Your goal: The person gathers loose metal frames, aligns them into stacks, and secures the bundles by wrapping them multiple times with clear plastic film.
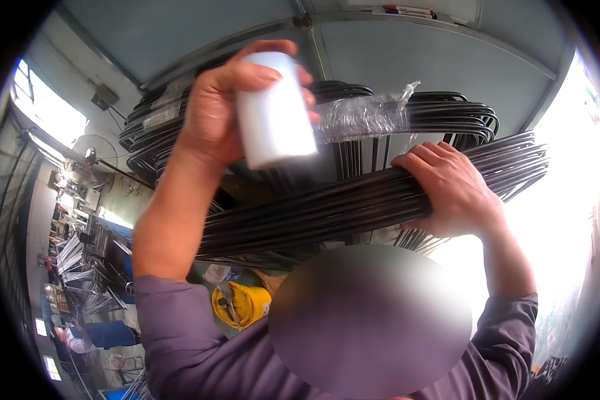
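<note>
My left hand [213, 110] is raised, its fingers wrapped round a white roll [273, 113] that looks like stretch film and is slightly blurred. Below it, a bundle of long black metal rods [327, 210] slants across in front of me, rising to the right. Over the right part of this bundle lies my right hand [447, 183], gripping it from above with the fingers on its far side. Behind, clear plastic film [367, 117] is wound round the middle of another bundle of bent black rods [457, 117]. The left end of the near bundle is hidden behind my left forearm.
A yellow bucket [243, 303] with a tool in it stands low on the left. Grey panels [393, 50] rise behind the rods, with markers [410, 11] on a ledge above. Far left are a fan [93, 153], stacked metal parts [87, 273] and a person [103, 335].
</note>
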### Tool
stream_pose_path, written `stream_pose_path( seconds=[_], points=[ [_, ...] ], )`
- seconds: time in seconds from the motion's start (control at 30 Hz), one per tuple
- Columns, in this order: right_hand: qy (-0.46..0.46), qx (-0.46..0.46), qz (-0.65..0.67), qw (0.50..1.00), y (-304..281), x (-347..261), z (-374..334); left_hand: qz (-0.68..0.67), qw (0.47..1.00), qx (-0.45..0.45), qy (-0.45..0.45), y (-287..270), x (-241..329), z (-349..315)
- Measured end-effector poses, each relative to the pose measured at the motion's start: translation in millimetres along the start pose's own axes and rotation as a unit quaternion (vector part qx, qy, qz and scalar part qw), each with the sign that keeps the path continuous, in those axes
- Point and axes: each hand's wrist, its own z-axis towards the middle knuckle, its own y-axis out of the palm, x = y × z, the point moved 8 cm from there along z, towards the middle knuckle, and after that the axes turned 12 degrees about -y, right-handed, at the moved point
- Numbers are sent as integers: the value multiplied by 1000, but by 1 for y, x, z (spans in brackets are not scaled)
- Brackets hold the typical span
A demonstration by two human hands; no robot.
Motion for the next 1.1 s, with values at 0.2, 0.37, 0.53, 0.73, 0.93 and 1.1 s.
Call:
stream_pose_path(
  seconds=[0.2, 0.37, 0.53, 0.73, 0.93, 1.1],
  points=[
    [-66, 94, 87, 990, -1, 13, -5, -82, 994, -61, 48, 49, -48, 32],
    [1, 185, 318, 930, -6, 41, -8, -74, 991, -25, 106, 38, -62, 44],
    [32, 78, 284, 955, -3, 38, -3, 16, 991, -38, 124, 64, -73, 41],
    [46, 126, 306, 943, -9, 38, 1, 16, 993, -85, 79, 94, -86, 45],
    [72, 223, 273, 933, -14, 31, -8, -141, 979, -132, -65, 82, -118, 38],
    [98, 252, 198, 942, -20, 17, -16, -96, 978, -161, -91, 90, -121, 37]
  ],
)
